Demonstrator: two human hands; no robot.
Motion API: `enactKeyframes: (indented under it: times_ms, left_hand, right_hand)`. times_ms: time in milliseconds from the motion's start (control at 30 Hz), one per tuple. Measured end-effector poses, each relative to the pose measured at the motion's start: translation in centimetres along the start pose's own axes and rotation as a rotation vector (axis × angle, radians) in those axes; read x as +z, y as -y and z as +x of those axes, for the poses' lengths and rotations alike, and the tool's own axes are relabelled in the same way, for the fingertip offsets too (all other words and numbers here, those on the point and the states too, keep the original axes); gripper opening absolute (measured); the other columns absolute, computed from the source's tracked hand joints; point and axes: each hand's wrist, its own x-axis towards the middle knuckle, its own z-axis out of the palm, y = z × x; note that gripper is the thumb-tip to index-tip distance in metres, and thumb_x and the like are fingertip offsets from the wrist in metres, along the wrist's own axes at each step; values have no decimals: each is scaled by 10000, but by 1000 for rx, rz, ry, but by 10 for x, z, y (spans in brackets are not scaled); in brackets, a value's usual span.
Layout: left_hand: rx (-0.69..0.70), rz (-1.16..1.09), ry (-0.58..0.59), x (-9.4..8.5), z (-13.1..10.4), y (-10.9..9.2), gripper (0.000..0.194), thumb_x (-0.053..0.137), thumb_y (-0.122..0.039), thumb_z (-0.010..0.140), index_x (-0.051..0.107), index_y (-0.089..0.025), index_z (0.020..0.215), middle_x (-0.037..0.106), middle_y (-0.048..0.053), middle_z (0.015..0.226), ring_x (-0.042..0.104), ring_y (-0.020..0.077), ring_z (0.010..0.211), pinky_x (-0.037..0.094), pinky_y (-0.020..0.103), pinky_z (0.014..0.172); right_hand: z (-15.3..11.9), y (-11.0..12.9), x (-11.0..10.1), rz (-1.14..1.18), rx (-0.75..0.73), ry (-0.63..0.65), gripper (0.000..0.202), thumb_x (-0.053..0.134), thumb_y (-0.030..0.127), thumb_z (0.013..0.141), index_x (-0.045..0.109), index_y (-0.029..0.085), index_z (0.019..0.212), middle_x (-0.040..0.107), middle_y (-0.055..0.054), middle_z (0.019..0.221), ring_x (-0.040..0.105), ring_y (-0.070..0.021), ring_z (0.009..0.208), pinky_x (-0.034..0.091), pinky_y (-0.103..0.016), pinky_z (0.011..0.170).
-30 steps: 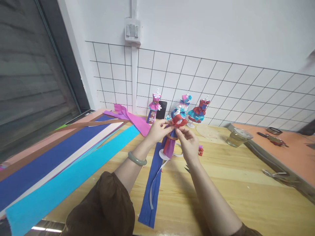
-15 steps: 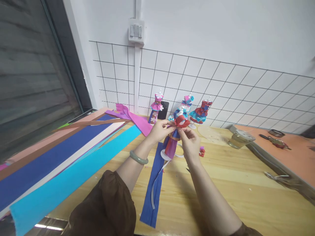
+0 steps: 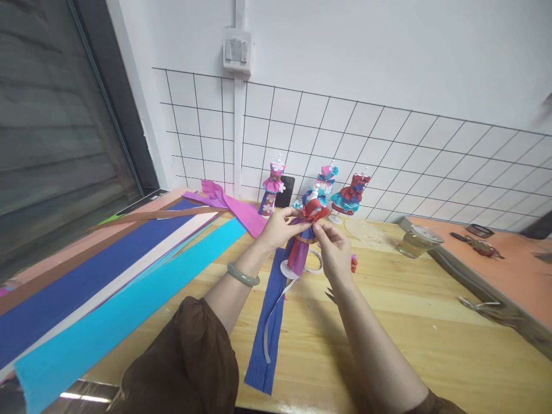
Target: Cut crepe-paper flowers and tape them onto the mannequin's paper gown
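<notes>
A miniature dress form [image 3: 297,257] stands between my hands on a round white base, dressed in red, purple and blue crepe paper with a red top. My left hand [image 3: 279,230], with a green bangle on its wrist, pinches the dress at the waist from the left. From the right, my right hand [image 3: 335,248] pinches the dress just under its red top. The fingers partly cover the waist. A blue crepe paper strip [image 3: 265,339] lies in front of the base, with a thin white ribbon [image 3: 268,328] across it.
Behind stand other small dressed forms, one pink [image 3: 273,183] and one red and turquoise [image 3: 354,192]. Long crepe paper strips [image 3: 142,293] cover the left side. A tape roll [image 3: 318,261], scissor tips [image 3: 330,296] and a cup [image 3: 418,241] are to the right.
The dress form tilts slightly differently in my fingers, and its red top has shifted a little left. Both hands keep their grip; the whole view has moved slightly.
</notes>
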Motion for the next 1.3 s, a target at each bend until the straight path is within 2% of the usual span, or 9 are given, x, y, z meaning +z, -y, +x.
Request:
enactKeyframes:
  times_ms: [300,500,833,1067,1300]
  left_hand:
    - [45,120,24,-2,0,2,217,623,-259,699,611,-128,872,635,72,918,568,190,924,388,343,875]
    - [61,128,61,-1,-1,-4,186,573,-212,727,614,-127,887,635,74,929,567,186,923,414,319,836]
    - [54,112,-63,5,-3,-7,149,598,-244,710,620,-120,789,639,54,822,578,167,835,434,285,777]
    - [35,97,-80,5,-2,-7,161,594,-240,712,618,-115,810,635,61,835,578,164,824,441,276,754]
    - [43,103,-50,0,0,1,206,598,-290,715,621,-115,820,635,68,853,573,173,842,425,289,772]
  right_hand:
    - [4,-2,0,34,-16,-16,199,649,357,683,620,172,749,618,-7,720,560,-130,635,463,-259,579]
    - [4,-1,3,-56,-40,-71,216,636,374,693,610,164,735,613,-14,705,566,-141,633,468,-268,572]
    - [2,0,4,-158,-88,-61,238,608,386,714,615,153,761,636,-30,729,574,-146,660,465,-279,636]
    - [0,6,-1,-77,-64,31,237,561,366,762,638,164,859,642,-34,828,578,-152,756,452,-271,681]
    - [3,-6,-19,19,66,-20,217,598,369,734,640,188,846,657,-41,908,591,-168,856,436,-301,762]
